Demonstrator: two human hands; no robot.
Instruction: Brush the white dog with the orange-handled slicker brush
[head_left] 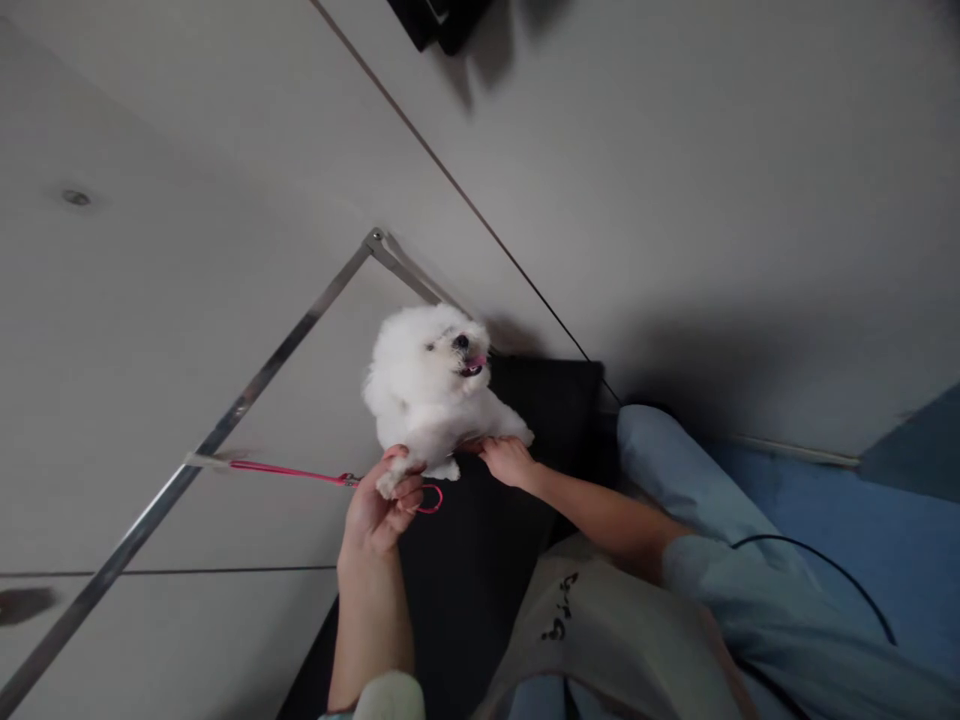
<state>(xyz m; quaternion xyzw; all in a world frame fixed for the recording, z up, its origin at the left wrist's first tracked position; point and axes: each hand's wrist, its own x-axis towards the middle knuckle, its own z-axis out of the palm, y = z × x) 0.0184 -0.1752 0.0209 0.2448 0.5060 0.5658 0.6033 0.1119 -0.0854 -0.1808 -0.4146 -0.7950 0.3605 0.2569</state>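
Observation:
A fluffy white dog [420,385] sits on a black table top, its mouth open and pink tongue showing. My left hand [386,505] is closed around one of its paws [394,472], thumb on top. Beside that hand lies the loop of a pink leash [281,470]. My right hand [508,460] reaches to the dog's lower body and touches the fur near an outstretched leg [514,425]. Its fingertips are partly hidden by the dog, so their grip does not show clearly.
The black table [465,580] runs under the dog, close to a pale panelled wall [750,150]. A metal grooming arm [247,400] slants across the left and carries the leash. A black object [442,20] is at the top. A dark cord [825,565] hangs at right.

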